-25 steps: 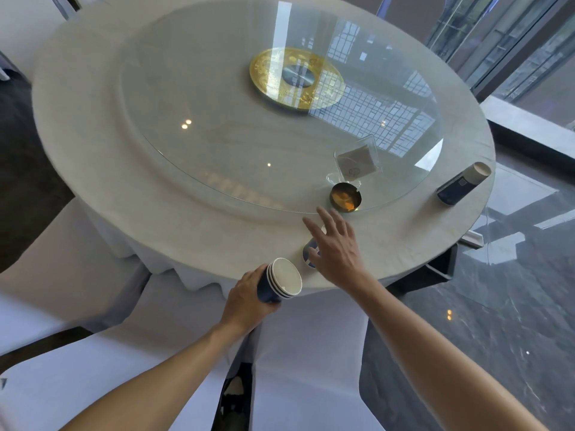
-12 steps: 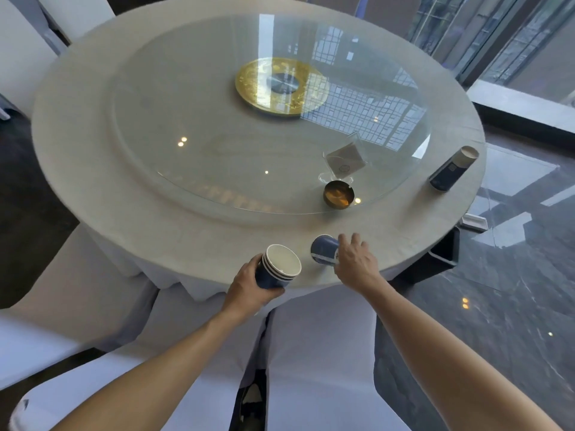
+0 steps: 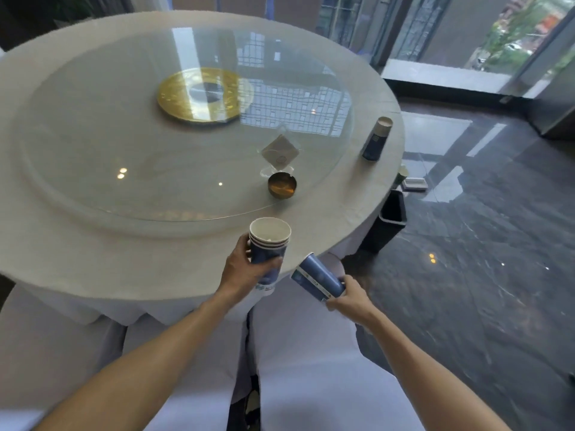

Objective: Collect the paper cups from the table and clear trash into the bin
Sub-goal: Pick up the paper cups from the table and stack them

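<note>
Cups (image 3: 269, 244), light and easily crushed, are stacked in the closed left hand (image 3: 245, 272); a single cup (image 3: 317, 279) is gripped by its base in the right hand (image 3: 351, 298), best held gently mid-wall.

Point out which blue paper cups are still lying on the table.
Only the nested blue paper cups lying on their side near the table's far right edge. The stack is in the left hand, the single cup in the right hand.
</note>
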